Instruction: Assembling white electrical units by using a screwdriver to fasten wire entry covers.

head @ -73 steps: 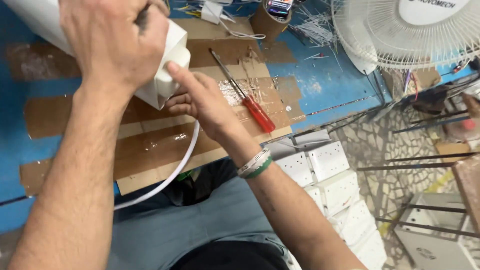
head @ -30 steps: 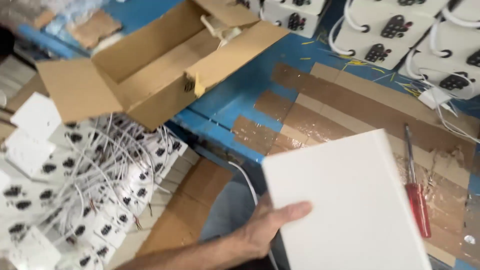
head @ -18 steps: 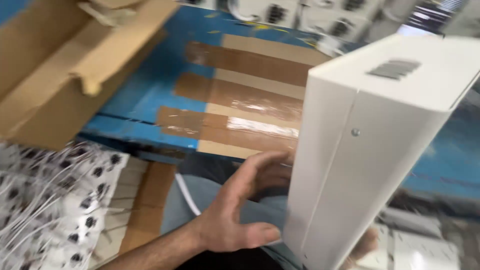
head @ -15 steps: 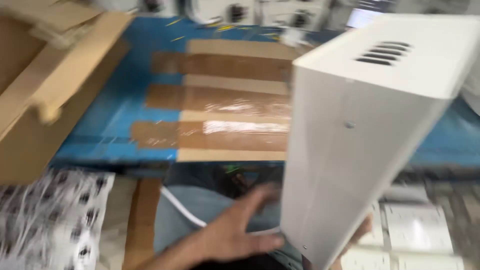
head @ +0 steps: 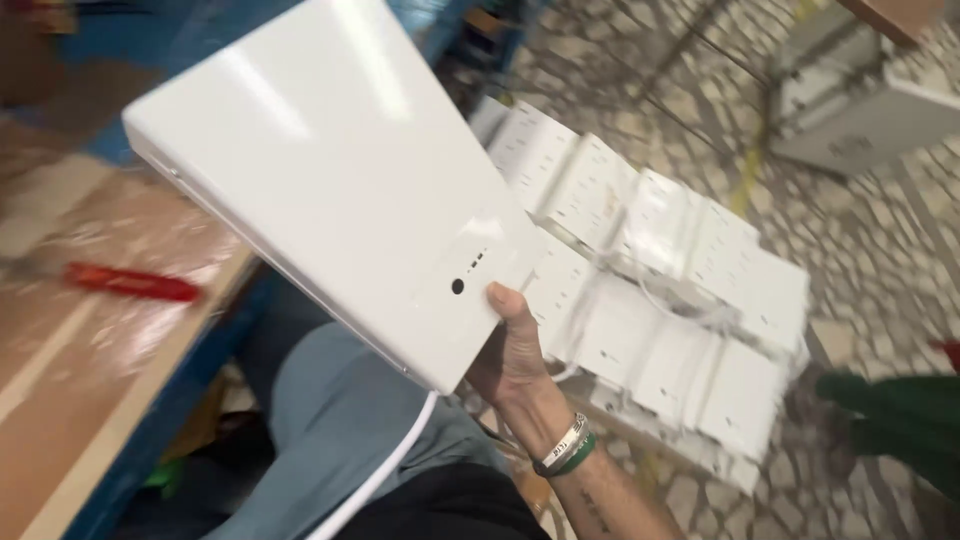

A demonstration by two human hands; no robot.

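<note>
Right hand (head: pixel 515 350) grips the lower corner of a flat white box (head: pixel 335 180), thumb on its face, fingers closed behind. Left hand out of view. White cable (head: pixel 385 480) hangs below the box. Red screwdriver (head: pixel 130 283) lies on the table (head: pixel 90 400) left of the box. Stacked white boxes (head: pixel 660 290) sit on the floor right of it.

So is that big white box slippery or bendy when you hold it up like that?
Probably stiff: the white box keeps flat faces and straight edges though the right hand grips only one corner. Its glossy surface shines, so it may be a bit slippery. One hand lifting it suggests it is fairly light for its size. The white cord hanging below looks floppy.
</note>
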